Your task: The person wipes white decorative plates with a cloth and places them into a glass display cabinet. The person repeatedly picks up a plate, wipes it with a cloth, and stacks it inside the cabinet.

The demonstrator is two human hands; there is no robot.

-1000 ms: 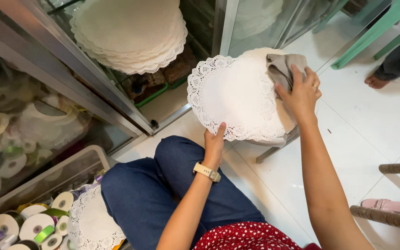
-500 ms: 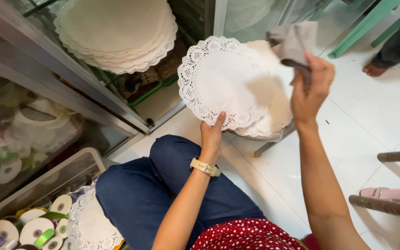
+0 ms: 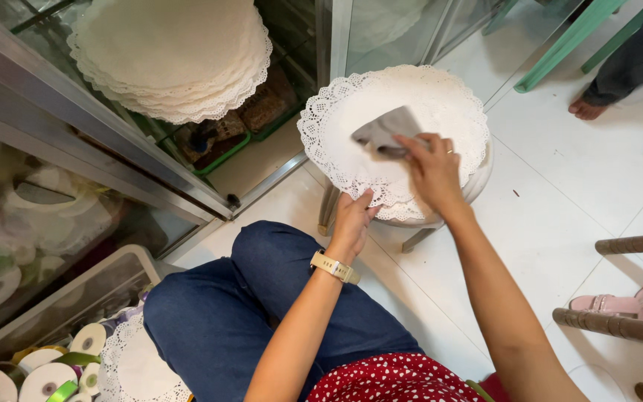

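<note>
A stack of round white lace paper doilies (image 3: 426, 97) lies on a white stool (image 3: 478, 182) in front of me. My left hand (image 3: 351, 219) pinches the near edge of the top doily. My right hand (image 3: 429, 167) grips a grey cloth (image 3: 385, 130) and presses it onto the middle of the doily. A watch sits on my left wrist. My knees in blue jeans (image 3: 262, 298) are just below the stool.
A glass cabinet (image 3: 113, 149) stands at left, with a second pile of doilies (image 3: 173, 52) on top of it. A clear bin of ribbon rolls (image 3: 31, 365) and a doily sit at lower left. Another person's bare foot (image 3: 586, 108), green chair legs and a pink sandal (image 3: 619, 305) lie to the right.
My right hand brought the grey cloth down from the stool's far right edge onto the middle of the doily. The doily my left hand had lifted now lies flatter on the stack.
</note>
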